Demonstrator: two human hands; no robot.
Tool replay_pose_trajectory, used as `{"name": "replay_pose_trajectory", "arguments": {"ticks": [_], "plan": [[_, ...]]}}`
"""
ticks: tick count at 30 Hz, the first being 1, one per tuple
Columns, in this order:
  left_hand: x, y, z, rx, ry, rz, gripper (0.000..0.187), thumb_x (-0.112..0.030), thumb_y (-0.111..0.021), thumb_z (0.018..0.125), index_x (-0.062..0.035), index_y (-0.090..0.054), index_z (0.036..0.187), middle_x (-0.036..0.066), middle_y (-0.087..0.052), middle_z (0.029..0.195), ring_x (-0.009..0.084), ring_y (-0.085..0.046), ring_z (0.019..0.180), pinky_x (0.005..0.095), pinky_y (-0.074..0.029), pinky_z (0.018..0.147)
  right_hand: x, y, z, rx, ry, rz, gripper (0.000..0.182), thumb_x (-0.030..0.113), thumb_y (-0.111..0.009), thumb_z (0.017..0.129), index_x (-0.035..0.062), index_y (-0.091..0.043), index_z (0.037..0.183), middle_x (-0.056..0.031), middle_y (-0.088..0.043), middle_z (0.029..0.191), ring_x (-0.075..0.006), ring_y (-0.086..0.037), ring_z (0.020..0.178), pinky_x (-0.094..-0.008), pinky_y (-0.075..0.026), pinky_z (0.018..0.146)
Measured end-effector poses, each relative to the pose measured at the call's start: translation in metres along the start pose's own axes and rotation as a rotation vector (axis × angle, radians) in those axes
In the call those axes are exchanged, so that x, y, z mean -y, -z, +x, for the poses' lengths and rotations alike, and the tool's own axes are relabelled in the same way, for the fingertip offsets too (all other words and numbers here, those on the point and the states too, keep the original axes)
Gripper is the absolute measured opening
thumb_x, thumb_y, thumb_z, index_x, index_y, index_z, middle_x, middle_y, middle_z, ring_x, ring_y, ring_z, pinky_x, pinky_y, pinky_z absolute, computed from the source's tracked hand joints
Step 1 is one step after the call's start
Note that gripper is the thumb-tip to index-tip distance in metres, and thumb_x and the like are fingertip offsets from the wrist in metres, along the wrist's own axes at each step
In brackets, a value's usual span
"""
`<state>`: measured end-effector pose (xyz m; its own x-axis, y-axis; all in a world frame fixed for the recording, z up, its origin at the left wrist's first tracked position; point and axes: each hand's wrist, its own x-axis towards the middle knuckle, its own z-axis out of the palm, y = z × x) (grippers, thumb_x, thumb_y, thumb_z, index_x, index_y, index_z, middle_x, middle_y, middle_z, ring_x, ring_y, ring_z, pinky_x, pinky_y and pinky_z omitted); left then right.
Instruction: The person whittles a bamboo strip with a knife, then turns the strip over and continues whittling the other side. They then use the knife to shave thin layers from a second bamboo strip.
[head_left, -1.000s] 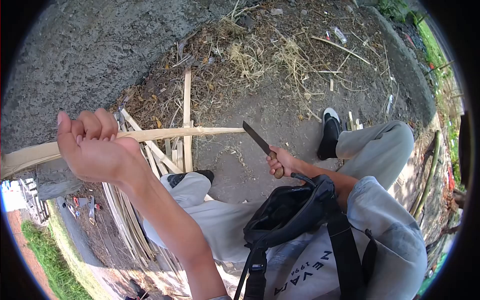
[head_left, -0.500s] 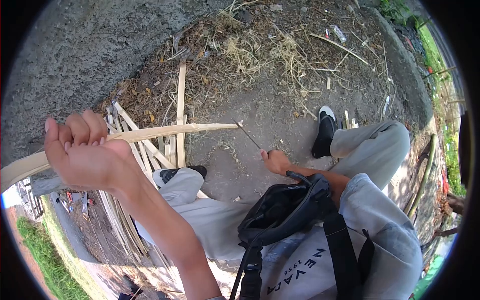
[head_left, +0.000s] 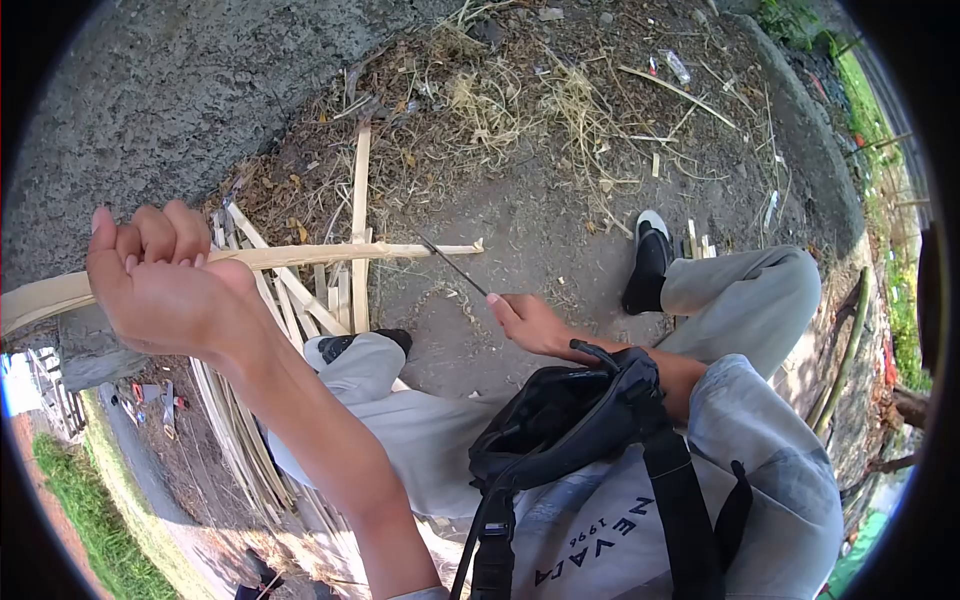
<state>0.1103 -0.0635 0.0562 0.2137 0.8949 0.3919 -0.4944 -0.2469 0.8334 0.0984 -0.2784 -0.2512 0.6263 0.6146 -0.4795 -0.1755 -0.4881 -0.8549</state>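
Observation:
A long pale bamboo strip (head_left: 320,256) runs from the left edge of the head view to the middle, its tip small and frayed. My left hand (head_left: 165,285) is closed round it well back from the tip, palm side showing. In my right hand (head_left: 530,323) is a knife (head_left: 458,268) with a thin dark blade; the handle is hidden by the fingers. The blade crosses the strip a short way behind its tip and appears to touch it.
More pale strips (head_left: 361,200) lie on the ground beside my left foot (head_left: 365,347), and a bundle of long strips (head_left: 235,435) is below. A grey stone wall (head_left: 190,100) stands at upper left. Dry grass (head_left: 575,105) and a plastic bottle (head_left: 676,67) lie ahead.
My right hand and the knife have moved left, so the blade now crosses the strip farther from its tip. My left hand has shifted up slightly, still holding the strip.

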Motion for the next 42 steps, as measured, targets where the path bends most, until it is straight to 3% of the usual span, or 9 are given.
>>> {"name": "replay_pose_trajectory", "arguments": {"ticks": [1, 4, 10, 19, 21, 23, 29, 37, 42], "plan": [[-0.001, 0.000, 0.000, -0.008, -0.002, 0.000, 0.045, -0.015, -0.051, 0.089, -0.0181, -0.017, 0.060, -0.001, -0.015, 0.053, 0.0109, -0.013, 0.048, 0.0300, -0.011, 0.047, -0.001, -0.003, -0.004, -0.098, 0.202, -0.167, 0.056, 0.048, -0.041, 0.098, -0.0022, -0.060, 0.085, -0.0222, -0.060, 0.064, -0.0405, -0.060, 0.057, -0.0481, -0.048, 0.061], [0.000, 0.002, -0.001, -0.007, -0.009, -0.003, 0.045, -0.015, -0.049, 0.090, -0.0172, -0.017, 0.060, -0.001, -0.015, 0.052, 0.0105, -0.013, 0.047, 0.0301, -0.011, 0.048, -0.004, 0.001, -0.010, -0.089, 0.109, -0.257, 0.059, 0.049, -0.042, 0.097, -0.0043, -0.065, 0.087, -0.0314, -0.062, 0.077, -0.0507, -0.060, 0.076, -0.0536, -0.048, 0.073], [-0.001, 0.006, 0.004, 0.021, -0.007, -0.021, 0.044, -0.017, -0.048, 0.091, -0.0164, -0.017, 0.060, -0.001, -0.015, 0.052, 0.0105, -0.014, 0.046, 0.0300, -0.010, 0.047, -0.103, -0.005, 0.034, -0.217, -0.291, -0.425, 0.062, 0.050, -0.040, 0.096, -0.0045, -0.068, 0.084, -0.0308, -0.064, 0.080, -0.0486, -0.063, 0.083, -0.0526, -0.049, 0.078], [-0.001, 0.003, 0.003, -0.008, 0.009, 0.009, 0.045, -0.017, -0.047, 0.093, -0.0163, -0.017, 0.060, -0.002, -0.015, 0.052, 0.0100, -0.013, 0.045, 0.0301, -0.010, 0.046, -0.056, -0.011, 0.011, -0.115, -0.021, -0.271, 0.061, 0.049, -0.040, 0.096, -0.0039, -0.069, 0.088, -0.0316, -0.064, 0.089, -0.0480, -0.062, 0.088, -0.0524, -0.049, 0.081], [-0.001, 0.004, 0.001, -0.020, 0.008, 0.012, 0.045, -0.017, -0.048, 0.093, -0.0164, -0.017, 0.060, -0.002, -0.015, 0.052, 0.0099, -0.013, 0.045, 0.0301, -0.010, 0.046, -0.103, -0.014, 0.028, -0.147, -0.396, -0.242, 0.058, 0.046, -0.040, 0.097, -0.0045, -0.066, 0.083, -0.0304, -0.062, 0.079, -0.0479, -0.061, 0.080, -0.0514, -0.048, 0.077], [-0.001, 0.005, 0.001, 0.019, -0.002, 0.011, 0.045, -0.018, -0.048, 0.092, -0.0166, -0.017, 0.060, -0.002, -0.015, 0.052, 0.0099, -0.012, 0.045, 0.0302, -0.010, 0.046, -0.116, -0.011, 0.035, -0.190, -0.478, -0.246, 0.059, 0.045, -0.041, 0.097, -0.0050, -0.065, 0.080, -0.0296, -0.061, 0.074, -0.0475, -0.061, 0.075, -0.0509, -0.048, 0.075], [-0.001, 0.003, 0.001, 0.014, 0.011, -0.031, 0.043, -0.017, -0.050, 0.091, -0.0174, -0.021, 0.060, -0.002, -0.017, 0.051, 0.0095, -0.012, 0.045, 0.0288, -0.009, 0.044, -0.052, -0.014, 0.026, -0.142, -0.163, -0.197, 0.064, 0.052, -0.041, 0.095, -0.0057, -0.065, 0.081, -0.0291, -0.063, 0.078, -0.0467, -0.062, 0.079, -0.0507, -0.047, 0.077], [-0.001, 0.021, 0.014, 0.364, 0.165, -0.242, 0.042, -0.020, -0.050, 0.092, -0.0181, -0.023, 0.059, -0.004, -0.018, 0.047, 0.0079, -0.012, 0.043, 0.0284, -0.009, 0.044, -0.088, -0.015, 0.028, -0.193, -0.347, -0.196, 0.065, 0.053, -0.041, 0.094, -0.0056, -0.066, 0.079, -0.0296, -0.063, 0.078, -0.0474, -0.062, 0.082, -0.0500, -0.048, 0.078], [0.004, 0.037, 0.030, 0.843, 0.267, -0.424, 0.040, -0.022, -0.046, 0.097, -0.0192, -0.026, 0.062, -0.007, -0.018, 0.045, 0.0057, -0.008, 0.040, 0.0275, -0.010, 0.043, 0.001, 0.010, 0.015, -0.102, 0.046, -0.252, 0.060, 0.048, -0.043, 0.096, -0.0052, -0.066, 0.081, -0.0281, -0.063, 0.073, -0.0445, -0.063, 0.075, -0.0501, -0.048, 0.073]]}}
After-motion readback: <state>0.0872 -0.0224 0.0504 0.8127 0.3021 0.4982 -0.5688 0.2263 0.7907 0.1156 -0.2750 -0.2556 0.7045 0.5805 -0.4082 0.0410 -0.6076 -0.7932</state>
